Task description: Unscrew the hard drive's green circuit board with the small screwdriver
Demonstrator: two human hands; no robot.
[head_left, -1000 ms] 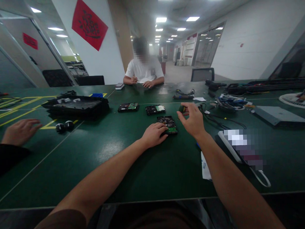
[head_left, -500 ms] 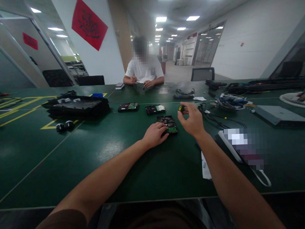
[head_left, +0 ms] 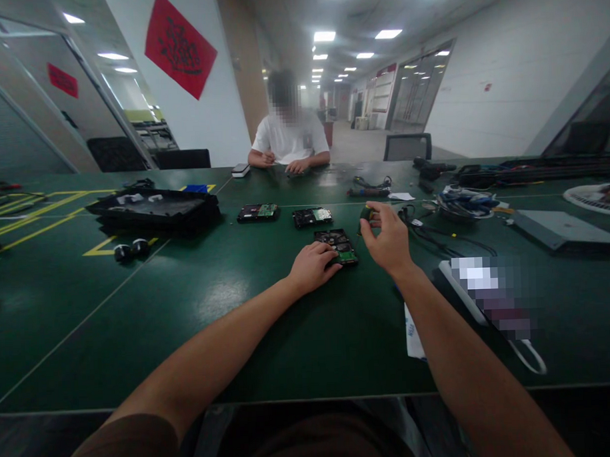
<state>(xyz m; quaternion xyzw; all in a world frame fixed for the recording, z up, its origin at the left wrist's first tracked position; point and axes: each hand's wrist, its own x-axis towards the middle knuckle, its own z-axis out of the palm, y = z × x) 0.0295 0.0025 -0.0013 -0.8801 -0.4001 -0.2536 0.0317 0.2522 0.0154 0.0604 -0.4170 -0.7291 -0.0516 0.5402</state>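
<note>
My left hand [head_left: 312, 266] rests on the near left edge of a hard drive [head_left: 338, 244] that lies board-up on the green table [head_left: 238, 311], fingers curled against it. My right hand [head_left: 389, 239] hovers just right of the drive, its fingers pinched round a small dark tool with a yellow band [head_left: 366, 214]. Two more hard drives [head_left: 258, 213] [head_left: 311, 217] lie a little further back.
A black tray stack [head_left: 154, 212] and two small black knobs [head_left: 130, 249] sit at left. Cables [head_left: 459, 203], a grey flat box [head_left: 560, 226] and a white paper [head_left: 413, 335] lie at right. A person in a white shirt [head_left: 288, 139] sits across the table.
Another person's hand at the far left edge has left the view. My right hand has dropped slightly and closed tighter round the small tool. My left hand has stayed on the drive.
</note>
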